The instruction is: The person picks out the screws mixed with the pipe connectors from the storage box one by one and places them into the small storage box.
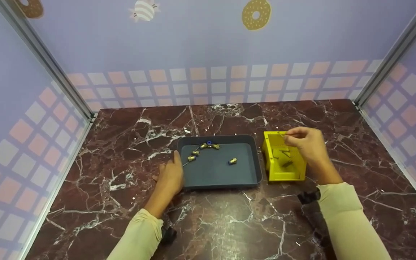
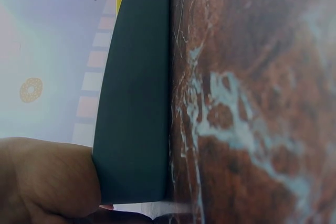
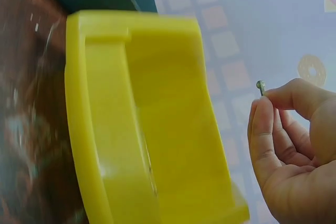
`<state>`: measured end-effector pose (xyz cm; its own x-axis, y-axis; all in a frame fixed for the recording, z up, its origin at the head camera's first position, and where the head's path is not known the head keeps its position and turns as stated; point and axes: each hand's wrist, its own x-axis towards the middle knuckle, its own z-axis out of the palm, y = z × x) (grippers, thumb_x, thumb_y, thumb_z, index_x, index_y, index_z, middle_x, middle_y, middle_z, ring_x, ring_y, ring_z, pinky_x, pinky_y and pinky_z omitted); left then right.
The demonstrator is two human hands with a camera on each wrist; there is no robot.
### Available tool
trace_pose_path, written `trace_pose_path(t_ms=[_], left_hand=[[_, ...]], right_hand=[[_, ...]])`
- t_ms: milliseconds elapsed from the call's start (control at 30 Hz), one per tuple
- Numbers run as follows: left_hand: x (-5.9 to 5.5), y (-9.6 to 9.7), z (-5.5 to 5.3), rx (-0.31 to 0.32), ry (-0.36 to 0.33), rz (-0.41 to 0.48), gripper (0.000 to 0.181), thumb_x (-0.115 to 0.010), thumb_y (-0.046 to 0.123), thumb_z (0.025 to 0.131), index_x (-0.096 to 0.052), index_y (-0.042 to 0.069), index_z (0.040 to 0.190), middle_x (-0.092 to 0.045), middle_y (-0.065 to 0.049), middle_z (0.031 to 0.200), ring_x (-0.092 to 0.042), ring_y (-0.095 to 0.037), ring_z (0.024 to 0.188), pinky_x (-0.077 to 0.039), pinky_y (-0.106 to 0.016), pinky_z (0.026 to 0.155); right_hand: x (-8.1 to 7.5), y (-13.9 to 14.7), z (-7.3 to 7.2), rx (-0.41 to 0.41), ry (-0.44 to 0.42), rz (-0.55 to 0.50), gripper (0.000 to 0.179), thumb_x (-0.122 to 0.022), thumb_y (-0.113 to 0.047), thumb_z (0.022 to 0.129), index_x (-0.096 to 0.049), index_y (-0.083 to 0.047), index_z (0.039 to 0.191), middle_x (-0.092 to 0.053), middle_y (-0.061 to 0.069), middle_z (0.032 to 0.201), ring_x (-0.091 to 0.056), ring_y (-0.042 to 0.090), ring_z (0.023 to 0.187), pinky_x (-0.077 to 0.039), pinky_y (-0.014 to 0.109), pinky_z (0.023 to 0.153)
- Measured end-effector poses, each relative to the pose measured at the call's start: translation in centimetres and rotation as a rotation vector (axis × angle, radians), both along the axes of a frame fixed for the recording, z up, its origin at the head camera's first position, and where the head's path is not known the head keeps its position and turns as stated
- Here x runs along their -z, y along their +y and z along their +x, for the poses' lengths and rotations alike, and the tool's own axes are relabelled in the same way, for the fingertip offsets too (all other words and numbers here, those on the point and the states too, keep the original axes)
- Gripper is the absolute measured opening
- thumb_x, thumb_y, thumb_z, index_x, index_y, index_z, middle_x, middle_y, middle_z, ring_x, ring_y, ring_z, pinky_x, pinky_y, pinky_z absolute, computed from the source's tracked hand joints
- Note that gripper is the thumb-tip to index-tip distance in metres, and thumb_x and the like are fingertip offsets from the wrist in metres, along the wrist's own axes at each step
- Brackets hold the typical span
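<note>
Head: right hand (image 1: 308, 146), right of centre, is pinching above yellow bin (image 1: 286, 177); grey tray (image 1: 215, 175) is lying to its left, long axis running across frame. Left hand (image 1: 171, 176) is gripping tray's left wall.
Right wrist: thumb and fingertips, pressed together, right half, are holding screw (image 3: 260, 85) near-upright.
Left wrist: screw is pointing downward, upper left, well apart from left hand, lower left.

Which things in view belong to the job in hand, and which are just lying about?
Likely in the job:
small round-headed metal screw, pinched in the right hand
open yellow plastic bin
brass-and-blue fittings in the shallow dark-grey rectangular tray
left hand, touching the tray

Apparently just surroundings:
red-brown, white-veined tabletop
purple wall panel with doughnut prints
</note>
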<state>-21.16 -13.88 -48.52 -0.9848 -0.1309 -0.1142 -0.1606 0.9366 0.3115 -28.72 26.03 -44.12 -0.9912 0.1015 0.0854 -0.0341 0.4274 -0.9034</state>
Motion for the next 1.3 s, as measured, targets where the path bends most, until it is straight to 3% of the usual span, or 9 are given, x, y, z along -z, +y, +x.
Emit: trace_pose_path(t_ms=[233,533,1200,1300], left_hand=[[-0.1,0.0,0.0,0.019,0.007,-0.019,0.085,-0.061,0.005,0.079,-0.013,0.006,0.150,-0.050,-0.025,0.128,-0.037,-0.052,0.123,-0.026,-0.082,0.081],[-0.2,-0.1,0.2,0.031,0.009,-0.019,0.085,-0.060,0.004,0.080,-0.013,0.007,0.151,-0.050,-0.026,0.129,-0.037,-0.052,0.124,-0.030,-0.080,0.081],[-0.3,-0.4,0.1,0.010,-0.018,0.001,0.089,-0.059,0.003,0.077,-0.011,0.009,0.151,-0.056,-0.022,0.126,-0.042,-0.049,0.121,-0.028,-0.079,0.086],[-0.4,-0.4,0.0,0.012,-0.029,-0.017,0.089,-0.059,0.004,0.077,-0.010,0.010,0.151,-0.059,-0.022,0.122,-0.045,-0.048,0.119,-0.031,-0.077,0.087]], right_hand=[[0.6,1.7,0.2,0.049,-0.018,0.047,0.023,-0.076,-0.019,0.075,-0.071,-0.005,0.093,-0.068,0.000,0.078,-0.062,0.011,0.067,-0.053,0.024,0.059],[0.9,2.2,0.3,0.045,-0.010,0.141,0.024,-0.075,-0.025,0.077,-0.071,-0.007,0.093,-0.067,0.002,0.084,-0.060,0.012,0.070,-0.051,0.021,0.057],[0.9,1.8,0.4,0.054,-0.001,0.105,0.024,-0.076,-0.024,0.077,-0.071,-0.006,0.092,-0.067,0.000,0.080,-0.061,0.010,0.069,-0.051,0.020,0.058],[0.8,1.5,0.5,0.052,0.012,0.057,0.023,-0.076,-0.021,0.076,-0.071,-0.005,0.092,-0.068,0.000,0.078,-0.062,0.011,0.068,-0.050,0.021,0.056]])
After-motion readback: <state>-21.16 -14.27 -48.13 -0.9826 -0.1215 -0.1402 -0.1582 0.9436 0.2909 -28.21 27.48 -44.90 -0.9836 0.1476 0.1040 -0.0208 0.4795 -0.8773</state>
